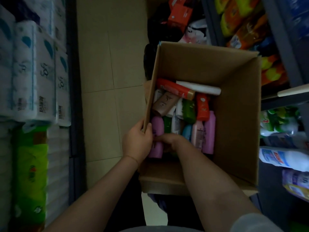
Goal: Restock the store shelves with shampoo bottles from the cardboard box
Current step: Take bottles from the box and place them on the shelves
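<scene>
An open cardboard box point(234, 91) stands on the floor between two shelf rows. Several shampoo bottles lie in its bottom: red, white, brown, green, pink and blue ones. My left hand point(138, 141) grips the box's left wall at its top edge, thumb inside. My right hand point(167, 139) reaches down into the box and closes around a purple bottle point(157, 131) lying by the left wall; its fingers are partly hidden behind my left hand. A second purple bottle point(209, 131) lies to the right.
White tissue packs point(33, 72) and green packs point(30, 173) fill the left shelf. The right shelf point(284, 96) holds orange, green and white packets. Tiled floor point(103, 81) runs between them. Bags and an orange carton point(178, 12) lie beyond the box.
</scene>
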Available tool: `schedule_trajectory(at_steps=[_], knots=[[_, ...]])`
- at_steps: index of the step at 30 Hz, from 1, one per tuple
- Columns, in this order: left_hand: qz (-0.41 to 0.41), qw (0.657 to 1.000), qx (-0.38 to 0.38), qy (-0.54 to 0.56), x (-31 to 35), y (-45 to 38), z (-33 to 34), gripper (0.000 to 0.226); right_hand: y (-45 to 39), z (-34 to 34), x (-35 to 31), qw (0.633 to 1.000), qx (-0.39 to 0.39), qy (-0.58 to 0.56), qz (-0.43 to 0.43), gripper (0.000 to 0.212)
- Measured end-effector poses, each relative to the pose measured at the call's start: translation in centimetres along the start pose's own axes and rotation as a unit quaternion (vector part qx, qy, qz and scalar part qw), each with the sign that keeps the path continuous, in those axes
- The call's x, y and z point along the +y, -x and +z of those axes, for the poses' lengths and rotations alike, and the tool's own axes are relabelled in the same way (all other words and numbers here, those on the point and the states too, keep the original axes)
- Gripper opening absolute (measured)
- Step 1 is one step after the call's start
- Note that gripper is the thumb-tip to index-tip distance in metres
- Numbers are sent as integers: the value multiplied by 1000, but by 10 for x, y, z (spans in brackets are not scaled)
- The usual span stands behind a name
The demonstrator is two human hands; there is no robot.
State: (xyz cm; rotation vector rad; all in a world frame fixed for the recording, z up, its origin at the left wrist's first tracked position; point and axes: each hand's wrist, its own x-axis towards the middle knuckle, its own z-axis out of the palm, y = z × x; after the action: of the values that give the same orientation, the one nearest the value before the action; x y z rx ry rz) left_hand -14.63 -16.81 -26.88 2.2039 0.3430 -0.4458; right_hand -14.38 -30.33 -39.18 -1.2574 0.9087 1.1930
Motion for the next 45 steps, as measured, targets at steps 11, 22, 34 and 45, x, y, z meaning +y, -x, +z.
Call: schedule_trajectory(at_steps=[11,22,34,45], knots=[[106,989,28,97,90,31,-26,43,224,-47,6,974,-87,-68,-197,27],[207,865,-332,314,346,177,-7,36,463,-108,51,835,190,-124,-501,35],[331,833,-418,146,446,251,76,26,570,-178,152,588,564,-175,-553,53],[554,699,-398,-216,420,282,164,45,582,-201,241,535,628,-245,-509,53]])
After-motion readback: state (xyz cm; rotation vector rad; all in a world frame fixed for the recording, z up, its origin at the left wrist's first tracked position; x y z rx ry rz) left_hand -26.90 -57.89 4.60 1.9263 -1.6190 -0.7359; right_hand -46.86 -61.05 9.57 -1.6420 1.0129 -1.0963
